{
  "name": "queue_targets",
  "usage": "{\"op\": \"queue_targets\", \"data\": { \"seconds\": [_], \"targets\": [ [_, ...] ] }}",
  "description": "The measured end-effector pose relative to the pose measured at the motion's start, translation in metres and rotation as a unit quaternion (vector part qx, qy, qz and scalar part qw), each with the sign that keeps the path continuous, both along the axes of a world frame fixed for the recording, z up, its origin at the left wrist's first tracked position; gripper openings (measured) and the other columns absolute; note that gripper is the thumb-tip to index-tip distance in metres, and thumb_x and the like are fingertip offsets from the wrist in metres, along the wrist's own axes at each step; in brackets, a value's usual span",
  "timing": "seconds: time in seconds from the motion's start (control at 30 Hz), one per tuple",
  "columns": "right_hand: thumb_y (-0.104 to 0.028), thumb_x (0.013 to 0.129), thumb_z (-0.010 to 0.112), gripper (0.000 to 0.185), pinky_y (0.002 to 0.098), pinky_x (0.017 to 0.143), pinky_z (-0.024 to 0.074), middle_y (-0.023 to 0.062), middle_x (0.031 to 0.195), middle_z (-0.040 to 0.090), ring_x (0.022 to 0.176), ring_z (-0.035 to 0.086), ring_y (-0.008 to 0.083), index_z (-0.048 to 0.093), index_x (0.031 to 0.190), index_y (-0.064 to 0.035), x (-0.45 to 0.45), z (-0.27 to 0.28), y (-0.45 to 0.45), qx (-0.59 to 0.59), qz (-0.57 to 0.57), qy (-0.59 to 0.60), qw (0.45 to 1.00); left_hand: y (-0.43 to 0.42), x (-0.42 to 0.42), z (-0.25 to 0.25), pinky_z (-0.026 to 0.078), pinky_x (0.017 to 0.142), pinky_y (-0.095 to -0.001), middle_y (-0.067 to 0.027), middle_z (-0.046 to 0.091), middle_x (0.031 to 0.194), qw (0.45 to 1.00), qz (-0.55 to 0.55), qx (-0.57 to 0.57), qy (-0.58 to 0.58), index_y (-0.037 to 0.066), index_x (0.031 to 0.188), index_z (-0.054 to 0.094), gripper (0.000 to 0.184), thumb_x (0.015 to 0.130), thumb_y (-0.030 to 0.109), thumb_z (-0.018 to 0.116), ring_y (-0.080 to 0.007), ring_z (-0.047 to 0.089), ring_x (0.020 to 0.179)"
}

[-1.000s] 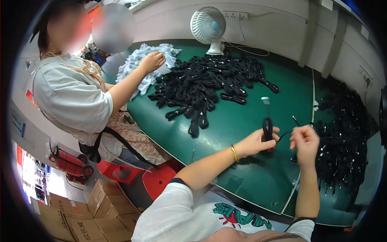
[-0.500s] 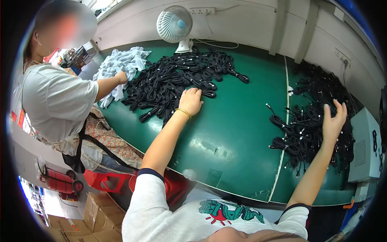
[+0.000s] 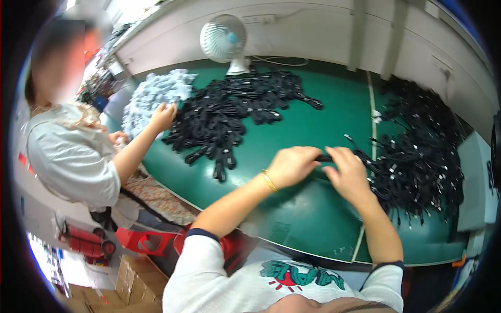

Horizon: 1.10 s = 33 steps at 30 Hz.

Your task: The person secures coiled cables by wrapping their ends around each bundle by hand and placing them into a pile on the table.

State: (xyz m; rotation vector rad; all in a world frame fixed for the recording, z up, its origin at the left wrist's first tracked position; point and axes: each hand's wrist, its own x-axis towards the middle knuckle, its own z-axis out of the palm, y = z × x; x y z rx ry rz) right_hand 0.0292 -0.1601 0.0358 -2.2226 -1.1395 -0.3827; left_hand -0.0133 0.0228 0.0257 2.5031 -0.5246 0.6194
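Note:
My left hand (image 3: 294,166), with a gold bangle at the wrist, and my right hand (image 3: 347,172) meet over the green table (image 3: 302,208). Between them they grip a black cable bundle (image 3: 324,158), mostly hidden by the fingers. Right of my right hand lies a large heap of loose black cables (image 3: 417,161) with silver connectors. Beyond my left hand, toward the upper left, spreads a pile of coiled black cables (image 3: 219,115).
A co-worker (image 3: 73,151) stands at the left, hands by a pale cloth-like pile (image 3: 156,96). A white fan (image 3: 223,41) stands at the back. A grey metal box (image 3: 477,180) is at the right edge, red stools (image 3: 143,240) below left, cardboard boxes (image 3: 138,279) lower left.
My left hand has moved right from the coiled pile and my right hand left from the loose heap. They now hold a cable bundle together. The co-worker's arm has shifted.

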Motion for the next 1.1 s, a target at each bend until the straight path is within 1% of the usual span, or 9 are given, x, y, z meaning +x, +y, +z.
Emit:
{"op": "queue_targets", "data": {
  "seconds": [0.07,0.27,0.33,0.4,0.53,0.63,0.77,0.87,1.1],
  "targets": [
    [-0.003,0.07,0.062,0.028,0.0343,0.065,0.047,0.015,0.088,0.058,0.075,0.058,0.0304,0.055,0.097,0.0013,0.007,0.005,-0.003,0.106,0.04,0.037,0.993,-0.012,-0.005,0.007,0.048,0.063,-0.0352,-0.0114,0.061,0.083,0.998,0.0,-0.066,0.023,0.007,0.095,0.056,0.021,0.074,0.01,0.059,-0.0276,0.06,0.073],
    [0.005,0.069,0.052,0.021,0.0369,0.06,0.0451,0.0167,0.081,0.055,0.071,0.056,0.0334,0.052,0.09,0.0019,0.004,0.007,-0.002,0.093,0.053,0.074,0.991,-0.011,-0.011,-0.007,0.049,0.062,-0.0339,-0.0134,0.062,0.083,0.977,-0.058,-0.157,0.135,0.005,0.102,0.051,0.03,0.075,0.016,0.058,-0.0256,0.062,0.071],
    [0.005,0.068,0.051,0.02,0.037,0.058,0.0446,0.0166,0.08,0.054,0.068,0.055,0.0327,0.052,0.088,0.0019,0.003,0.002,0.001,0.094,0.051,0.086,0.991,-0.01,-0.018,0.001,0.049,0.057,-0.0265,-0.0094,0.059,0.083,0.924,-0.104,-0.246,0.273,0.003,0.106,0.046,0.028,0.085,0.022,0.052,-0.0139,0.061,0.067],
    [0.005,0.067,0.051,0.021,0.037,0.057,0.0443,0.0169,0.079,0.053,0.067,0.054,0.0323,0.051,0.087,0.0018,-0.002,0.008,0.003,0.114,0.029,0.122,0.986,-0.007,-0.012,-0.013,0.048,0.054,-0.0227,-0.0062,0.056,0.086,0.753,-0.162,-0.512,0.381,0.005,0.105,0.046,0.024,0.09,0.024,0.044,-0.0112,0.06,0.064],
    [0.004,0.069,0.051,0.022,0.0386,0.057,0.0427,0.0162,0.078,0.052,0.065,0.052,0.0342,0.049,0.091,0.0003,-0.002,-0.01,0.006,0.115,0.017,0.029,0.993,-0.012,-0.013,-0.014,0.049,0.054,-0.0211,-0.0032,0.055,0.088,0.707,-0.146,-0.534,0.44,0.006,0.105,0.043,0.024,0.092,0.026,0.042,-0.0096,0.059,0.064],
    [0.003,0.068,0.051,0.023,0.04,0.056,0.0411,0.0163,0.076,0.05,0.066,0.052,0.0349,0.049,0.091,0.0009,-0.002,-0.009,0.009,0.124,0.012,0.007,0.992,-0.025,-0.013,-0.026,0.047,0.058,-0.0189,-0.0012,0.053,0.087,0.722,-0.124,-0.564,0.38,0.007,0.103,0.043,0.02,0.091,0.023,0.045,-0.0079,0.058,0.068],
    [0.006,0.064,0.048,0.032,0.0373,0.074,0.0425,0.0189,0.094,0.05,0.086,0.052,0.034,0.048,0.095,0.0027,-0.007,0.002,0.011,0.14,0.06,0.074,0.986,-0.029,-0.01,-0.034,0.046,0.06,-0.02,-0.0016,0.051,0.092,0.736,-0.09,-0.596,0.309,0.007,0.099,0.044,0.014,0.089,0.015,0.048,-0.0068,0.055,0.07],
    [0.002,0.062,0.053,0.022,0.0357,0.085,0.0383,0.0186,0.105,0.048,0.098,0.046,0.0332,0.053,0.083,0.0007,-0.008,0.009,0.006,0.109,0.077,0.095,0.986,-0.023,-0.013,-0.027,0.046,0.061,-0.0305,-0.01,0.047,0.102,0.96,0.024,-0.278,0.014,0.004,0.088,0.045,0.015,0.077,0.004,0.055,-0.0223,0.057,0.073],
    [-0.006,0.065,0.065,0.016,0.0348,0.066,0.0392,0.0126,0.085,0.042,0.076,0.046,0.0259,0.053,0.073,0.0,-0.019,0.006,0.013,0.147,-0.013,0.074,0.986,-0.031,-0.019,-0.02,0.046,0.064,-0.0323,-0.0103,0.047,0.107,0.98,0.016,-0.198,-0.03,0.004,0.091,0.047,0.023,0.071,0.002,0.059,-0.0245,0.056,0.075]
  ]
}}
